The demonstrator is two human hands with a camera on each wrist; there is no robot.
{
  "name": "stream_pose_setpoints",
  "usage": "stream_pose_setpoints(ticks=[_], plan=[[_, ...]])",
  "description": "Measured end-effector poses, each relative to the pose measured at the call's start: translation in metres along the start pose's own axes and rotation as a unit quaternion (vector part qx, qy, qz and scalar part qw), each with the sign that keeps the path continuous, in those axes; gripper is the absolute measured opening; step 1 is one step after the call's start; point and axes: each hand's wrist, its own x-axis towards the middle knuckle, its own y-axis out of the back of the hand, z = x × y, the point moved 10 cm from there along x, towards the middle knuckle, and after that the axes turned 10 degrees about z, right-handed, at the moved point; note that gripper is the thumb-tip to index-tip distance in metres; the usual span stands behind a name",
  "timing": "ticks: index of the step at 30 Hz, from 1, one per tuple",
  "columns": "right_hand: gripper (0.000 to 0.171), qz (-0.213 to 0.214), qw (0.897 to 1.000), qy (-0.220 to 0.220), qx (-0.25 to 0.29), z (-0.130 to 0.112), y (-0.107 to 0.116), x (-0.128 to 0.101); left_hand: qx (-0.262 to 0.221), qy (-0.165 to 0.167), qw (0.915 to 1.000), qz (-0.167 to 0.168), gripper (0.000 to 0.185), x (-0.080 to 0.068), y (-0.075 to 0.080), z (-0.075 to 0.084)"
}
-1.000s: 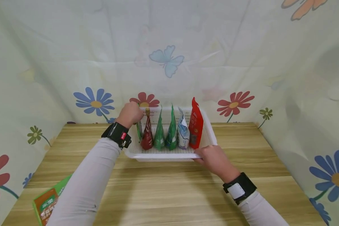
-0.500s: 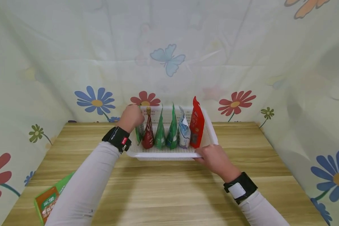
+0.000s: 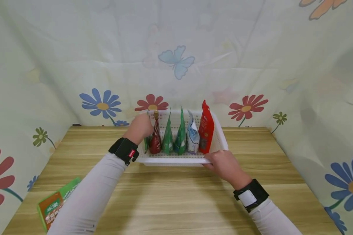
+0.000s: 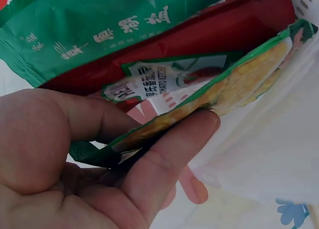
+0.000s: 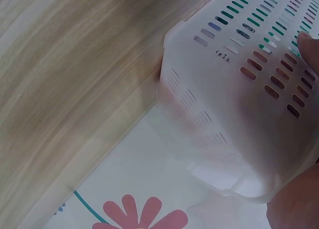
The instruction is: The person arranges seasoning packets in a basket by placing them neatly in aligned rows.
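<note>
At the left end of a white perforated basket [image 3: 170, 161], my left hand [image 3: 139, 128] pinches a thin green-edged packet [image 4: 199, 97] with a yellow food picture. The packet stands on edge, mostly behind the hand in the head view. Right beside it is a dark red tomato ketchup pouch [image 3: 155, 143] with a gold cap. My right hand [image 3: 223, 164] grips the basket's front rim near the right corner; its thumb and finger show at the wall in the right wrist view.
Two green pouches [image 3: 167, 138], a white-and-blue pouch [image 3: 192, 138] and a tall red bag [image 3: 206, 132] stand in a row in the basket. A green-and-brown packet [image 3: 54, 205] lies on the wooden table [image 3: 176, 202] at front left, partly under the left sleeve. Flowered sheeting hangs behind.
My left hand has moved a little right and down with the packet, closer to the ketchup pouch. The right hand keeps its grip on the rim.
</note>
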Motion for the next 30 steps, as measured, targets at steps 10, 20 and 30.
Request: stream_pose_setpoints(ticks=[10, 20, 30], plan=[[0.03, 0.006, 1.0, 0.006, -0.004, 0.0, 0.0, 0.0, 0.035, 0.022, 0.9984, -0.039, 0.01, -0.01, -0.006, -0.002], [0.031, -0.003, 1.0, 0.001, 0.003, 0.0, -0.001, 0.001, 0.045, 0.023, 0.9975, -0.049, 0.009, -0.014, -0.008, -0.004], [0.025, -0.004, 1.0, 0.005, -0.002, -0.003, 0.0, 0.002, -0.013, -0.002, 0.9984, -0.055, 0.017, -0.021, -0.002, -0.008]])
